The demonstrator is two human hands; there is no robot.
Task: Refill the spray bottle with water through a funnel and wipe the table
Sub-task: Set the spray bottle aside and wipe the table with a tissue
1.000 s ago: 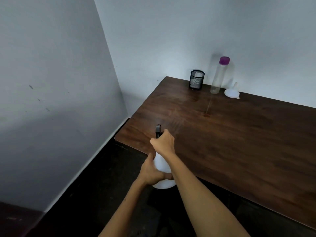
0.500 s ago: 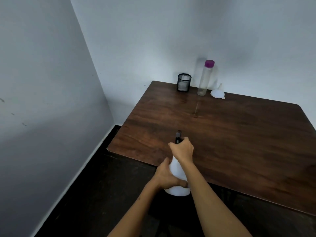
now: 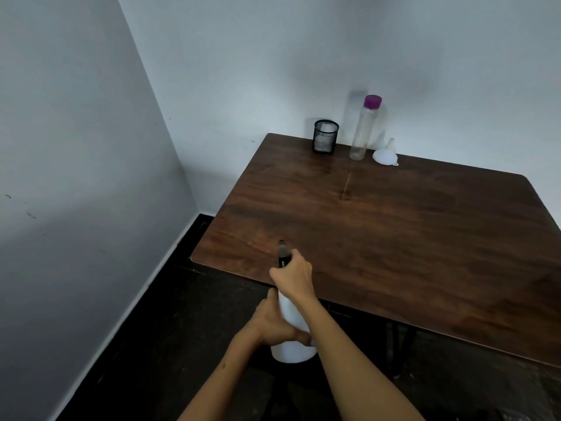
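- Standing out white against the dark floor, the spray bottle (image 3: 290, 347) is held in the air just off the near edge of the table (image 3: 409, 238), at its left end, not resting on the wood.
- Only the lower body and a strip of the shoulder of the bottle show; the rest is covered by the two hands and the right forearm.
- The left hand (image 3: 274, 325) grips the lower body from the left, thumb up along the side and fingers curled round the front.
- The right hand (image 3: 293, 276) is closed over the top of the bottle; its fingers are hidden on the far side, so how they sit on the head cannot be told.
- The black nozzle (image 3: 282, 253) pokes out past the right hand, pointing away over the table; the trigger is hidden.
- Whether the bottle holds any water is hard to make out through the cloudy plastic.
- At the far edge of the table, against the wall, stands a clear tall bottle (image 3: 361, 138) with a purple cap (image 3: 372, 101); its water level cannot be read.
- Just right of it a white funnel (image 3: 385, 154) lies wide mouth down, spout up.
- Left of the tall bottle stands a black mesh cup (image 3: 326, 136) with something pale inside, too blurred to name.
- The table's right side is cut off by the frame.
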